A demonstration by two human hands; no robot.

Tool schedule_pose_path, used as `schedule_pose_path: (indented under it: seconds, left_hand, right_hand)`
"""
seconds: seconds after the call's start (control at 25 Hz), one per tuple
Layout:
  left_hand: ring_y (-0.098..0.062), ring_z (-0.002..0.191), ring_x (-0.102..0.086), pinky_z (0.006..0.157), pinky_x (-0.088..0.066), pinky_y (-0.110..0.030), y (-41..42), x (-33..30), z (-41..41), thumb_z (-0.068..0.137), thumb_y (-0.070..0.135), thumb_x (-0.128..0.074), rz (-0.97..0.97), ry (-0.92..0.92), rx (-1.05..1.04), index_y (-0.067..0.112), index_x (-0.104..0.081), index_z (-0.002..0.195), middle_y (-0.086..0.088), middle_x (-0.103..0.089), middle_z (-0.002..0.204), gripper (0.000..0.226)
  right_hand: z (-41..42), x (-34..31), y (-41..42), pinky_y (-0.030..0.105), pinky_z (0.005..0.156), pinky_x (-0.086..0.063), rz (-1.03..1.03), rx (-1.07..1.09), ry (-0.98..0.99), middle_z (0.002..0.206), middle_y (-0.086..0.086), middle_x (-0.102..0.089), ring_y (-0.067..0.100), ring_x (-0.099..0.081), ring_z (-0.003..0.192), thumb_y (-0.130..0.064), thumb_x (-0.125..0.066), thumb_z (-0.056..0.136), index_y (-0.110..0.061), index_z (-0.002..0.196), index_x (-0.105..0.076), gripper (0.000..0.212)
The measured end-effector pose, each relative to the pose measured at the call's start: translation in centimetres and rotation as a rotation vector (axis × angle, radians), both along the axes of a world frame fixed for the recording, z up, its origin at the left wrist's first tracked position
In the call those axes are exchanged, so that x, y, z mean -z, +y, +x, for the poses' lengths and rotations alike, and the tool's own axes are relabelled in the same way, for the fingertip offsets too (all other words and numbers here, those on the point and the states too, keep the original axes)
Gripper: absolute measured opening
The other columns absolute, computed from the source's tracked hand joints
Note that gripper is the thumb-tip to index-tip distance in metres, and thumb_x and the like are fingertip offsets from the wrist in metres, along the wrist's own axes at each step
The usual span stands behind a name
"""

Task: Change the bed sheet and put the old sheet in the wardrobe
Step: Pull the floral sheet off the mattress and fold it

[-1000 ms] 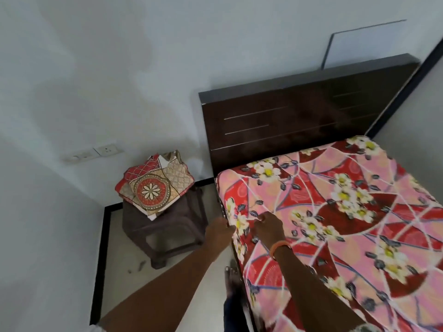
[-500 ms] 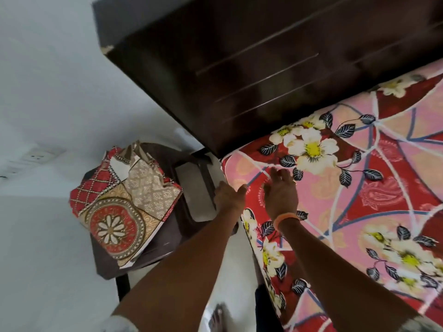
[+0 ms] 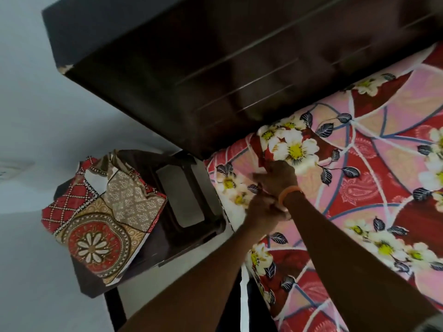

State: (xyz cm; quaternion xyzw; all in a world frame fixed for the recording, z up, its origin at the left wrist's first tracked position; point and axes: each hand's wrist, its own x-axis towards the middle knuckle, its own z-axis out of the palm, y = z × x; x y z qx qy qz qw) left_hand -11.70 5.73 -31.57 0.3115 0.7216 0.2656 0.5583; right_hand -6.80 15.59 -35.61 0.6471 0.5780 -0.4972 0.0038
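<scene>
At bed corner, right hand [image 3: 278,174] gripping floral sheet [image 3: 374,168] edge

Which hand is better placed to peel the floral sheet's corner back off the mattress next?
Right, probably. The right hand already grips a bunched, lifted fold of the floral sheet at the corner by the headboard. The left hand sits lower at the bed edge; its grip is blurred.

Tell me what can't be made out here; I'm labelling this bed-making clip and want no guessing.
- Head view: the left hand is blurred and partly under the right wrist, so its grip is unclear.
- The right hand grips the floral sheet; its fingertips are hidden in the bunched fabric.
- The stool has its legs cut off by the folded cloth and the arm.
- No wardrobe is in view.
</scene>
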Motion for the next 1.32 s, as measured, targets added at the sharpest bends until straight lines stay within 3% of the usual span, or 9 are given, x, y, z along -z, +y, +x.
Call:
schedule_pose_path:
  seconds: [0.24,0.32,0.44,0.56,0.68,0.76,0.96,1.2,1.32]
  left_hand:
    - [-0.021,0.095,-0.064,0.08,-0.048,-0.026,0.4,-0.5,3.9,0.078,0.01,-0.074,0.058,0.257,0.119,0.007,-0.071,0.105,-0.009,-0.071,0.102,0.027]
    - [-0.025,0.115,-0.057,0.097,-0.046,-0.033,1.1,-0.3,4.0,0.081,0.019,-0.075,0.129,0.341,0.259,0.011,-0.059,0.129,-0.01,-0.062,0.123,0.051]
    - [-0.033,0.141,-0.03,0.113,-0.033,-0.041,4.3,0.0,6.2,0.087,0.035,-0.07,0.095,0.407,0.578,0.019,-0.025,0.155,-0.014,-0.029,0.157,0.082]
    - [-0.041,0.15,-0.001,0.118,-0.014,-0.054,9.0,2.2,9.5,0.087,0.052,-0.065,0.087,0.627,0.797,0.015,-0.002,0.157,-0.018,0.004,0.164,0.102]
    - [-0.042,0.149,0.007,0.116,-0.003,-0.062,12.0,5.2,10.8,0.079,0.065,-0.064,0.118,0.867,0.874,0.008,-0.007,0.156,-0.02,0.003,0.163,0.112]
    - [-0.039,0.15,0.004,0.117,-0.002,-0.061,12.1,6.9,10.7,0.078,0.071,-0.059,0.2,0.937,0.846,0.009,-0.01,0.156,-0.019,-0.002,0.163,0.112]
    - [-0.031,0.152,0.002,0.12,0.0,-0.054,12.2,8.8,9.6,0.071,0.078,-0.059,0.248,0.881,0.819,0.012,-0.001,0.157,-0.014,-0.005,0.164,0.123]
    - [-0.04,0.149,0.014,0.119,0.002,-0.058,12.8,6.1,10.5,0.067,0.082,-0.035,0.311,0.661,0.818,0.02,0.017,0.155,-0.022,0.016,0.161,0.12]
    - [-0.042,0.145,0.026,0.117,0.009,-0.061,17.2,5.8,15.0,0.069,0.086,-0.045,0.351,0.544,0.813,0.028,0.026,0.151,-0.023,0.028,0.157,0.123]
  right_hand:
    - [15.9,-3.2,-1.1,0.033,0.075,-0.04,0.168,0.471,-0.291,0.101,0.029,-0.068,0.038,-0.064,0.099,-0.045,-0.058,0.08,0.008,0.1,-0.071,0.058]
    - [22.1,-2.8,-4.3,0.034,0.075,-0.046,-0.013,0.598,-0.57,0.102,0.024,-0.069,0.035,-0.066,0.099,-0.051,-0.053,0.093,0.002,0.103,-0.072,0.057]
    - [24.3,-1.5,-6.8,0.037,0.086,-0.049,-0.085,0.713,-0.607,0.113,0.023,-0.067,0.037,-0.063,0.108,-0.035,-0.048,0.094,0.002,0.112,-0.068,0.045]
    - [21.9,-1.1,-3.7,0.045,0.096,-0.044,0.117,0.739,-0.434,0.123,0.028,-0.058,0.041,-0.054,0.115,-0.024,-0.062,0.084,0.004,0.119,-0.058,0.045]
    - [19.2,-1.5,2.9,0.046,0.098,-0.045,0.313,0.604,-0.316,0.129,0.02,-0.051,0.037,-0.051,0.116,-0.038,-0.066,0.084,-0.005,0.132,-0.045,0.062]
    - [17.2,-0.6,7.7,0.049,0.097,-0.045,0.365,0.406,-0.464,0.131,0.018,-0.048,0.038,-0.05,0.117,-0.058,-0.062,0.082,-0.01,0.138,-0.035,0.079]
    - [14.4,2.2,12.8,0.041,0.075,-0.046,0.577,-0.164,-0.535,0.115,0.017,-0.061,0.039,-0.064,0.098,-0.034,-0.045,0.098,-0.01,0.133,-0.043,0.043]
    - [30.2,1.6,1.5,0.047,0.076,-0.054,0.27,0.491,-0.606,0.098,0.022,-0.067,0.04,-0.065,0.089,-0.043,-0.041,0.096,-0.017,0.109,-0.056,0.032]
    - [33.7,0.4,-0.6,0.043,0.08,-0.052,0.178,0.525,-0.641,0.1,0.022,-0.067,0.04,-0.064,0.092,-0.038,-0.039,0.087,-0.014,0.108,-0.061,0.039]
